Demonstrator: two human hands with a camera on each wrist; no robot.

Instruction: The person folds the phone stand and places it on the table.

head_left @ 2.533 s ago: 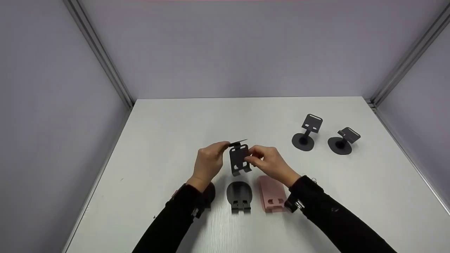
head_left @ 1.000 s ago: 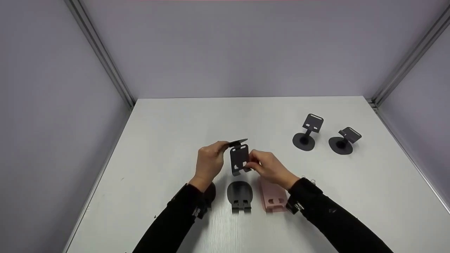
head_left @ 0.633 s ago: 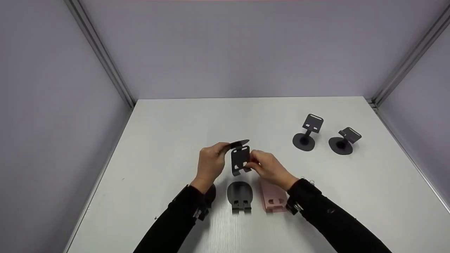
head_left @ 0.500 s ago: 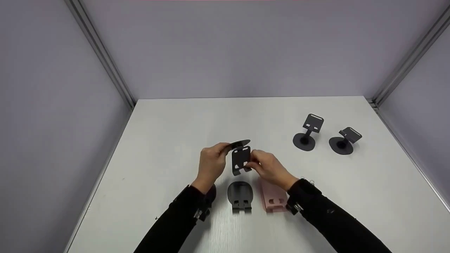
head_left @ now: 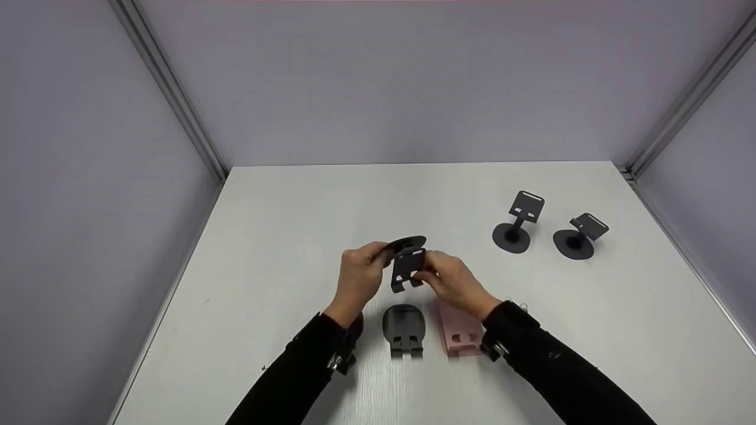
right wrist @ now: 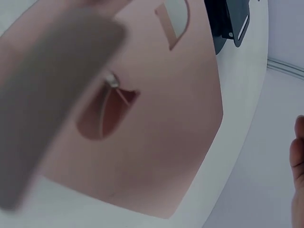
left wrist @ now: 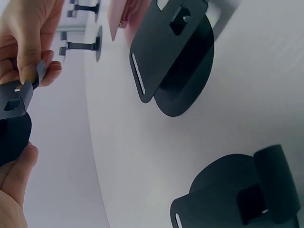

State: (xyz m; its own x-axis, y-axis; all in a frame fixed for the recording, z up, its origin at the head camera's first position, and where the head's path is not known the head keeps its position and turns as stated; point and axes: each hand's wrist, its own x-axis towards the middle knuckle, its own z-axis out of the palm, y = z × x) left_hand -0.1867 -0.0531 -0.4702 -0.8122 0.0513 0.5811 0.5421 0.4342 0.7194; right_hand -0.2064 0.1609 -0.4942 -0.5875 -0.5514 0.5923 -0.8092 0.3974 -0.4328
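Both hands hold a black folding phone stand up off the table, its round base on top and its slotted plate hanging below. My left hand pinches the base by its left edge. At the plate's right edge, my right hand pinches with thumb and fingers. The left wrist view has the right hand above and the left hand below, with the held stand between them. Only part of a hand shows at the right edge of the right wrist view.
A folded black phone stand and a pink one lie in front of the hands. Another dark stand is partly hidden by the left wrist. Two unfolded stands, one upright and one lower, are at the back right.
The held stand's round base has tilted, so more of its face shows, and its plate leans more. My left hand has shifted slightly right; the right hand's grip slid lower on the plate earlier.
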